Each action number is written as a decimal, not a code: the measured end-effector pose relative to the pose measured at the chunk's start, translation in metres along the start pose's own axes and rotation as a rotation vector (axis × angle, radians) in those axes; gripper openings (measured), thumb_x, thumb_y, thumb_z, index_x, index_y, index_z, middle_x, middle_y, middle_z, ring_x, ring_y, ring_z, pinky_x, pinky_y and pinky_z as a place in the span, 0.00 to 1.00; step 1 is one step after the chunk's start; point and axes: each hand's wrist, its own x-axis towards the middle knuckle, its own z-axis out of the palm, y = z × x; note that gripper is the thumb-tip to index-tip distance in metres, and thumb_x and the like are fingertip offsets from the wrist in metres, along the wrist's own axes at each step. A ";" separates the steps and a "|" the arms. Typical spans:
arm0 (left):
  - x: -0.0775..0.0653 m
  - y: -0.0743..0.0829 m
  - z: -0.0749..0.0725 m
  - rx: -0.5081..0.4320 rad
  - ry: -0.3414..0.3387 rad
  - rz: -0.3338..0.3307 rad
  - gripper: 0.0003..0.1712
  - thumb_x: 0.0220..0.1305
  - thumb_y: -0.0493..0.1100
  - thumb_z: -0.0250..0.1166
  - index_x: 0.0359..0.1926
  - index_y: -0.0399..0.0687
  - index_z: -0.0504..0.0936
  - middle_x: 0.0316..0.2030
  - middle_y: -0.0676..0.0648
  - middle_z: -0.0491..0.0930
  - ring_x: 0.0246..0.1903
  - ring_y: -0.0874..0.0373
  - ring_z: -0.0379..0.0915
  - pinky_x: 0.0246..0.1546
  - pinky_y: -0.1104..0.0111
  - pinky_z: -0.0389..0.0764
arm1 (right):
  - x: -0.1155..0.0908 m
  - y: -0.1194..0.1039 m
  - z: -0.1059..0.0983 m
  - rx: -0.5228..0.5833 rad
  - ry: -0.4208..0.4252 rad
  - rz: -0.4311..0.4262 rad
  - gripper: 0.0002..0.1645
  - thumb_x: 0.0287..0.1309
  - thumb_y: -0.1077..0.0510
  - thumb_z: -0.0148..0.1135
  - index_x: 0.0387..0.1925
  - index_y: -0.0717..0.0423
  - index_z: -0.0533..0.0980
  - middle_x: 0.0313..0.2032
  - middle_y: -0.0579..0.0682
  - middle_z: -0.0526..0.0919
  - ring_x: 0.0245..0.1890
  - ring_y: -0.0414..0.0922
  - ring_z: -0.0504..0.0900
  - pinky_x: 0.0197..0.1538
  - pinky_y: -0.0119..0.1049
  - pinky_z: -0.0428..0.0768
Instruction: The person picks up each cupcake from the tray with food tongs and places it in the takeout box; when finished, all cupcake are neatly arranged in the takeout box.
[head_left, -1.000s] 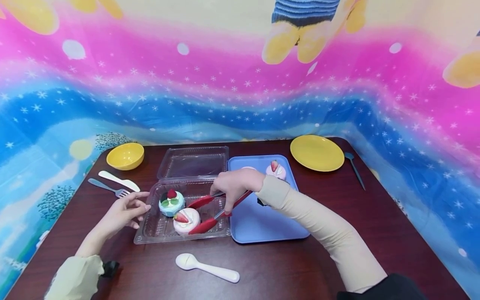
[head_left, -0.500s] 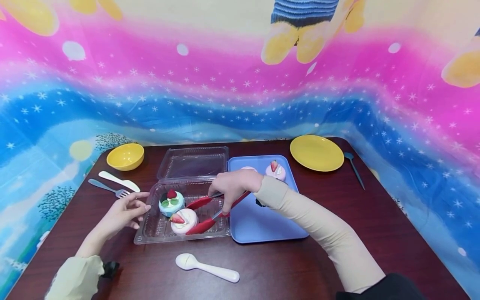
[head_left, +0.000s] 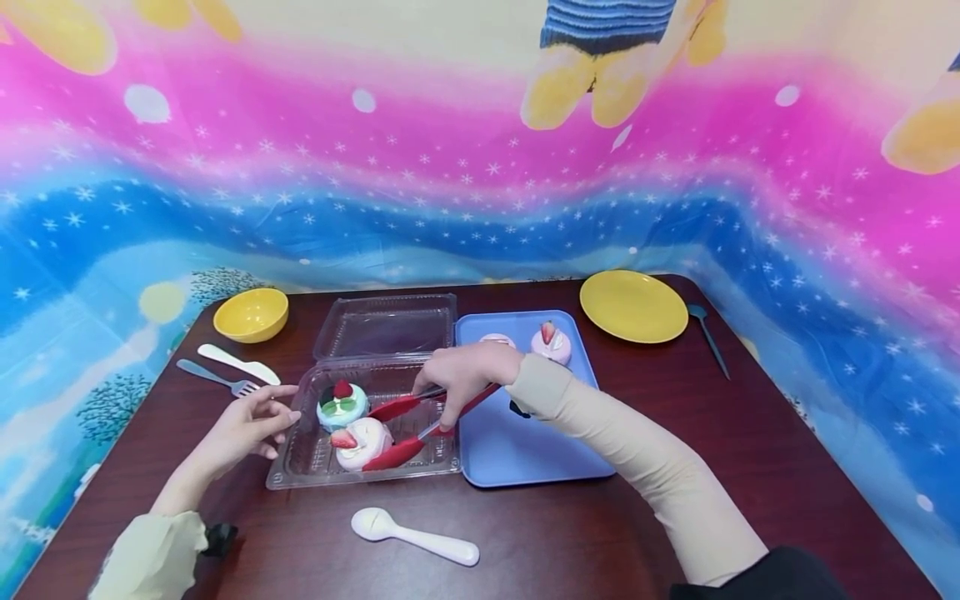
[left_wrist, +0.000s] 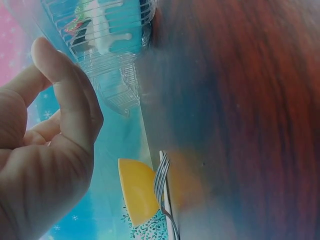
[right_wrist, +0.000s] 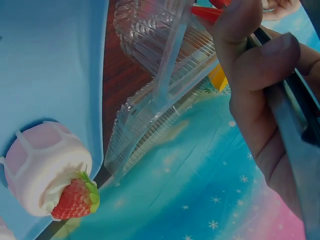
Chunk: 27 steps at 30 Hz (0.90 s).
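My right hand [head_left: 468,375] grips red-tipped tongs [head_left: 397,454] by their metal arms. The tong tips lie either side of a pink cupcake [head_left: 363,446] with a strawberry on top, low inside the clear plastic container [head_left: 420,467]. Beside it, in the same container, is a light blue cupcake [head_left: 341,407] with a red berry and green pieces. My left hand [head_left: 251,425] holds the container's left rim between thumb and bent fingers. In the right wrist view the tong handle [right_wrist: 292,125] runs through my fingers, and another pink cupcake [right_wrist: 47,165] sits on the tray.
Right of the container lies a blue tray [head_left: 532,442] with pink cupcakes at its back. A yellow plate [head_left: 633,306], dark spoon [head_left: 708,337], yellow bowl [head_left: 251,315], white knife [head_left: 236,362], fork [head_left: 217,377] and white spoon [head_left: 416,537] are around. The container's lid [head_left: 386,325] lies back, open.
The pink cupcake has shifted left and slightly forward with the tong tips, tilting so its strawberry leans left. My right hand has moved slightly left; my left hand stays at the rim.
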 end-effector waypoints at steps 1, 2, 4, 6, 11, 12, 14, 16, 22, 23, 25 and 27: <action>0.000 0.000 0.000 0.002 0.000 -0.001 0.34 0.59 0.44 0.62 0.62 0.35 0.59 0.31 0.42 0.73 0.24 0.57 0.70 0.21 0.63 0.80 | 0.000 0.000 0.000 0.001 0.002 -0.005 0.35 0.38 0.47 0.72 0.52 0.53 0.75 0.44 0.46 0.79 0.38 0.38 0.72 0.36 0.27 0.73; 0.000 0.000 0.000 0.004 0.001 -0.003 0.34 0.59 0.44 0.62 0.62 0.35 0.59 0.31 0.41 0.73 0.24 0.57 0.71 0.21 0.63 0.80 | 0.000 0.001 0.000 0.004 0.005 -0.013 0.35 0.38 0.48 0.72 0.51 0.53 0.75 0.44 0.46 0.79 0.38 0.38 0.72 0.36 0.27 0.73; 0.001 0.000 0.001 0.009 0.001 -0.003 0.34 0.60 0.44 0.62 0.62 0.35 0.59 0.31 0.41 0.73 0.24 0.57 0.71 0.21 0.63 0.80 | -0.001 0.001 0.000 0.009 0.010 -0.023 0.35 0.38 0.48 0.72 0.51 0.54 0.75 0.44 0.47 0.79 0.38 0.38 0.72 0.36 0.27 0.73; 0.001 0.001 0.001 0.008 0.002 -0.002 0.34 0.60 0.44 0.61 0.62 0.35 0.59 0.31 0.41 0.73 0.24 0.57 0.71 0.21 0.63 0.80 | -0.001 0.000 0.001 0.019 0.013 -0.027 0.35 0.37 0.48 0.72 0.51 0.54 0.75 0.44 0.46 0.79 0.38 0.38 0.72 0.36 0.27 0.73; 0.001 0.001 0.001 0.002 -0.002 0.006 0.33 0.60 0.43 0.61 0.62 0.35 0.59 0.31 0.41 0.73 0.24 0.58 0.70 0.21 0.63 0.80 | -0.001 0.000 0.002 0.040 0.018 -0.018 0.36 0.36 0.48 0.73 0.52 0.52 0.74 0.44 0.45 0.79 0.40 0.38 0.72 0.36 0.27 0.74; 0.000 0.001 0.001 0.002 -0.002 0.007 0.33 0.60 0.43 0.61 0.62 0.35 0.59 0.31 0.42 0.73 0.24 0.58 0.70 0.20 0.63 0.80 | -0.001 0.000 0.002 0.040 0.020 -0.019 0.36 0.36 0.48 0.73 0.52 0.52 0.74 0.44 0.44 0.79 0.40 0.38 0.72 0.36 0.27 0.74; 0.000 0.000 0.001 0.003 -0.001 0.007 0.33 0.60 0.43 0.61 0.62 0.35 0.59 0.31 0.42 0.73 0.24 0.58 0.70 0.20 0.63 0.80 | -0.001 0.000 0.003 0.045 0.027 -0.026 0.36 0.36 0.48 0.72 0.52 0.52 0.74 0.44 0.45 0.79 0.40 0.38 0.72 0.36 0.27 0.74; 0.000 0.000 0.001 0.004 -0.001 0.007 0.33 0.60 0.43 0.61 0.62 0.35 0.59 0.31 0.42 0.73 0.24 0.58 0.70 0.20 0.63 0.80 | 0.000 0.001 0.003 0.049 0.032 -0.029 0.36 0.36 0.48 0.72 0.52 0.52 0.74 0.44 0.46 0.79 0.40 0.38 0.72 0.36 0.27 0.74; 0.000 0.000 0.001 0.007 0.000 0.005 0.34 0.60 0.44 0.61 0.62 0.35 0.59 0.31 0.42 0.73 0.24 0.58 0.70 0.21 0.63 0.80 | 0.003 0.003 0.008 0.052 0.029 -0.010 0.38 0.36 0.47 0.73 0.53 0.53 0.73 0.45 0.46 0.78 0.42 0.38 0.71 0.37 0.27 0.74; 0.000 0.000 0.001 0.008 0.000 0.004 0.34 0.60 0.44 0.61 0.62 0.35 0.59 0.31 0.42 0.73 0.24 0.58 0.70 0.21 0.63 0.80 | 0.003 0.004 0.008 0.049 0.029 -0.007 0.38 0.35 0.47 0.73 0.53 0.52 0.73 0.46 0.46 0.78 0.42 0.38 0.71 0.38 0.28 0.74; 0.000 0.000 0.001 0.007 0.000 0.001 0.34 0.60 0.44 0.61 0.62 0.35 0.59 0.31 0.42 0.73 0.24 0.58 0.70 0.21 0.63 0.80 | 0.003 0.004 0.008 0.046 0.031 0.000 0.39 0.35 0.47 0.73 0.53 0.52 0.73 0.46 0.46 0.78 0.43 0.39 0.71 0.38 0.28 0.74; 0.001 0.000 0.001 0.008 0.000 -0.001 0.34 0.60 0.44 0.61 0.62 0.35 0.59 0.31 0.42 0.73 0.24 0.58 0.70 0.21 0.63 0.80 | 0.003 0.004 0.009 0.037 0.033 0.008 0.39 0.35 0.46 0.73 0.53 0.52 0.74 0.46 0.46 0.78 0.43 0.39 0.70 0.38 0.28 0.74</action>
